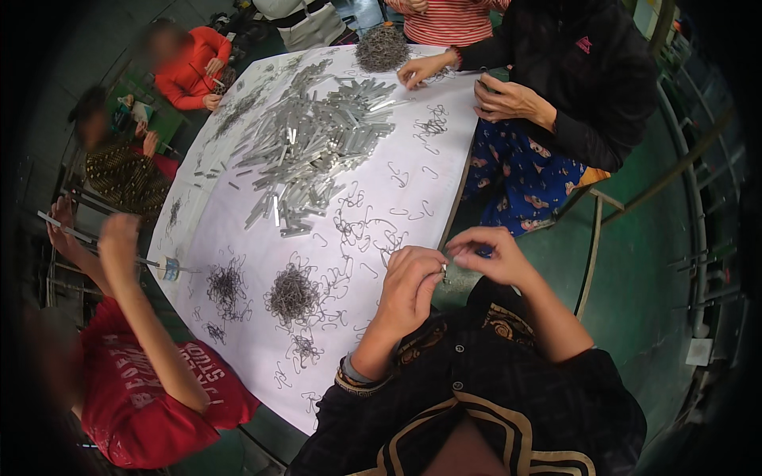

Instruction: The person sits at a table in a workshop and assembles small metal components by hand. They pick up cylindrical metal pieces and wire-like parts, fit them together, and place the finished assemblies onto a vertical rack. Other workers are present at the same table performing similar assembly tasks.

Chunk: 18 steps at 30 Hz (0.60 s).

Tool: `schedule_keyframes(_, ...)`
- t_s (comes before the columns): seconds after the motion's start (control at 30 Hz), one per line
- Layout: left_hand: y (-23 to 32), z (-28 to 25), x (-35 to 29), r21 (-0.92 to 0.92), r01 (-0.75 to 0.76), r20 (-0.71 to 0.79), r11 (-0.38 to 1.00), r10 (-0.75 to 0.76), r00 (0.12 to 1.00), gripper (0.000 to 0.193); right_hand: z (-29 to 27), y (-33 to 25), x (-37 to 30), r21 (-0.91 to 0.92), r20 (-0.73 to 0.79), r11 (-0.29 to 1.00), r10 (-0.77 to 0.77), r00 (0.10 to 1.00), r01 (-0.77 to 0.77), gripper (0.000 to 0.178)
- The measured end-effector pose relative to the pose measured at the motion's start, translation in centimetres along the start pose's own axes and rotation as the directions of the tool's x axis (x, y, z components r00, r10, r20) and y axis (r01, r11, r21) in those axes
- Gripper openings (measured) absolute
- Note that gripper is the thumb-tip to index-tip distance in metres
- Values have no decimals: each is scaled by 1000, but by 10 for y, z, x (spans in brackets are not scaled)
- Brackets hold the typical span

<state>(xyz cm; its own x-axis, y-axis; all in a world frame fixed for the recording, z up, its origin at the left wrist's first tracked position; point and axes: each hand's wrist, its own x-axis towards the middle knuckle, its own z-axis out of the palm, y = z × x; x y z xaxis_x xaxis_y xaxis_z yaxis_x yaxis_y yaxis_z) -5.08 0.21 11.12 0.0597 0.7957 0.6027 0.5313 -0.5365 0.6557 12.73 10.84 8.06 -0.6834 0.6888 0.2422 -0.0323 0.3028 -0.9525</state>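
Observation:
My left hand [409,287] is closed above the table's near right edge. A small shiny metal piece [444,274] shows at its fingertips, too small to name. Close beside it, my right hand [490,255] has its thumb and fingers bent together toward the left fingertips. Whatever the right fingers pinch cannot be made out. On the white tabletop [226,230] by my left hand lie loose bent wire hooks [353,230]. Farther left is a dense heap of dark wire hooks [292,293].
A large pile of flat silvery metal strips [317,143] covers the table's middle. Another round heap of wire pieces [382,49] stands at the far end. Several people sit around; a person in black [571,79] works at right, one in red [159,389] at left.

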Motion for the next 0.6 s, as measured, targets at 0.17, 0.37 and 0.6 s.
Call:
schedule_keyframes(0.17, 1, -4, -5, -44, -22, -12, 999, 21, 1000, 13, 5, 24, 38, -41, -95, 999, 13, 995, -17, 20)
schedule_keyframes(0.37, 5, -2, -20, -111, -37, 24, 993, 40, 999, 23, 51, 39, 107, -168, 26, 986, -17, 1000, 22, 22)
schedule_keyframes(0.6, 5, -1, -36, -148, -52, -26, 988, 49, 998, 30, 125, 87, 197, -634, 206, 753, -56, 977, 177, 40)
